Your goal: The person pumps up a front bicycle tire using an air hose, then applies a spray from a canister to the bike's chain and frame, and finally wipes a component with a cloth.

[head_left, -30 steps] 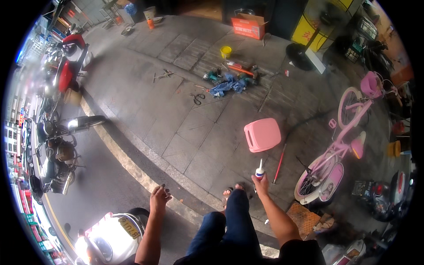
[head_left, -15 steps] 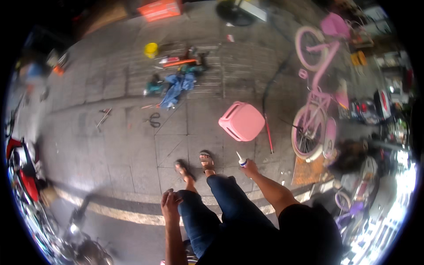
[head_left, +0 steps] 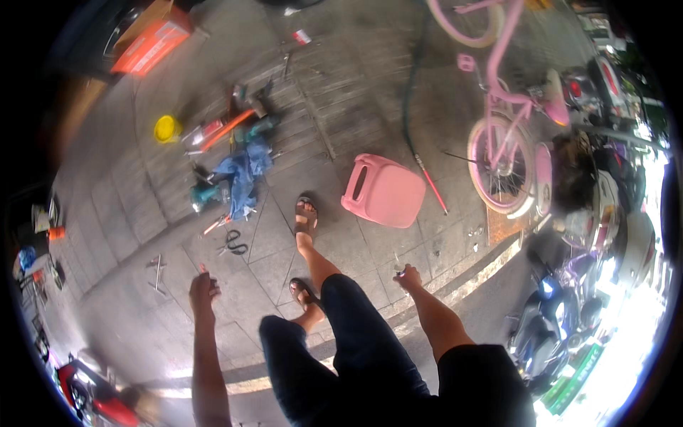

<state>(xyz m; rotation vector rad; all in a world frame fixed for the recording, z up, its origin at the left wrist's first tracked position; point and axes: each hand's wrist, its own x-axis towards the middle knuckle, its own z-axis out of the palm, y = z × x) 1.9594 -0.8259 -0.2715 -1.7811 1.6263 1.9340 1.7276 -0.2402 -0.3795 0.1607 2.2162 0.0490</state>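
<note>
While the sandalled feet [head_left: 306,216] stand in a stride on the paving [head_left: 348,252], I judge the step in hand to be carrying the nozzle-tipped tube [head_left: 399,270]. It sits in the right hand [head_left: 408,278], fingers wrapped round it, near the pink plastic stool [head_left: 388,193]. On my feed the left hand [head_left: 204,290] is half curled near the scissors [head_left: 235,244]; I cannot tell whether it grips anything. To my mind, the next move calls for a secure grasp and a clear nozzle.

Floor: grey paving slabs [head_left: 135,206]. Pale kerb strip [head_left: 491,269] along near side; grey road surface [head_left: 477,306] at near right. Pink stool [head_left: 390,193] right of centre. Strong white glare [head_left: 637,320], near right.
</note>
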